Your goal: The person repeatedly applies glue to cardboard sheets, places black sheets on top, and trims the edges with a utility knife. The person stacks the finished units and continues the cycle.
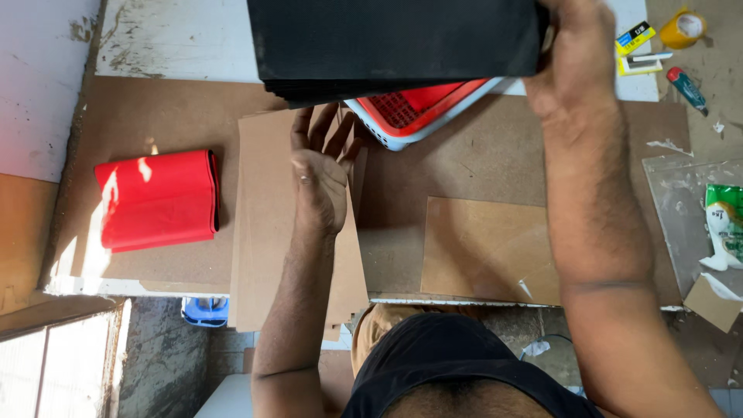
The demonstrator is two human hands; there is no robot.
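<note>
My right hand [574,54] grips the right edge of a thick stack of black sheets [395,42], held up at the top of the view. My left hand [319,166] is open, palm up, just below the stack's lower left edge, fingers spread and holding nothing. Under my left hand lies a pile of brown cardboard sheets [271,255] that overhangs the table's near edge. A red and white plastic basket [414,116] sits partly hidden behind the black stack.
A folded red sheet [155,200] lies at the left on the brown table [464,166]. A brown board [484,248] lies near the front edge. At the right are a clear plastic sheet [681,217], a green and white packet [726,224], tape roll [684,28], a cutter [687,87].
</note>
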